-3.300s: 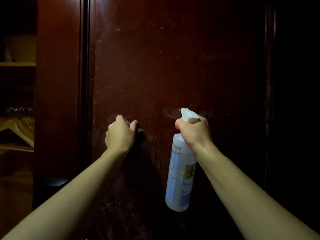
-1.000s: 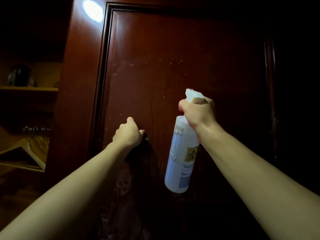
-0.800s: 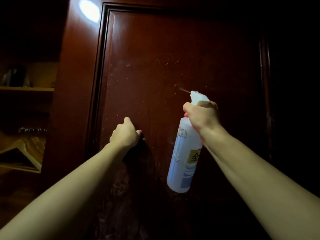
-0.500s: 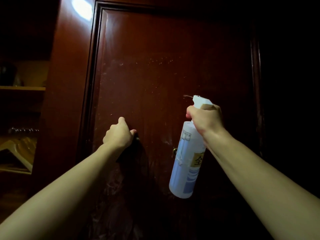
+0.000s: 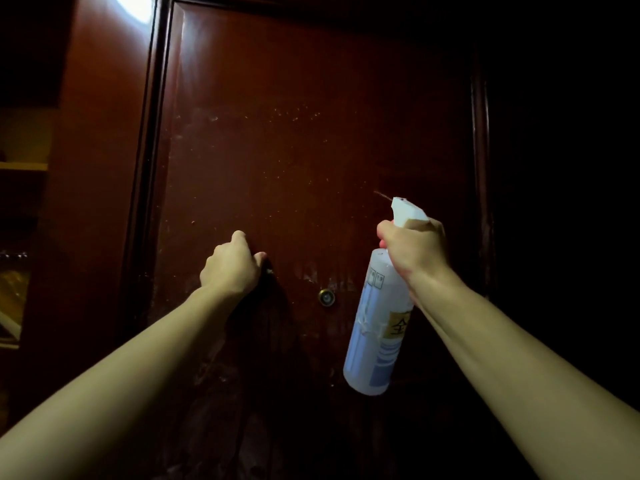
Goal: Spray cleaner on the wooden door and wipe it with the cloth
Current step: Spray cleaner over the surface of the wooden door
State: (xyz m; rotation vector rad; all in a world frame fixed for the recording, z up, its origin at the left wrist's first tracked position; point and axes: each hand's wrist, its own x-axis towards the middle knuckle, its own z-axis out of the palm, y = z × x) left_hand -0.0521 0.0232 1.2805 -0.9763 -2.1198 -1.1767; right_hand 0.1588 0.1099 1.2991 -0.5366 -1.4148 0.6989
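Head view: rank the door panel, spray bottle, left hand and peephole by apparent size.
1. door panel
2. spray bottle
3. left hand, though it and the bottle sit nearer the camera than the door
4. peephole

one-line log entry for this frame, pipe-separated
phase: spraying | right hand: holds spray bottle, nozzle toward wooden door | left hand: fisted on dark cloth against door

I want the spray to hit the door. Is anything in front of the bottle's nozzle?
Nothing visible. The spray bottle in the right hand points at the bare wooden door. The left hand, with the barely visible dark cloth, sits off to the left.
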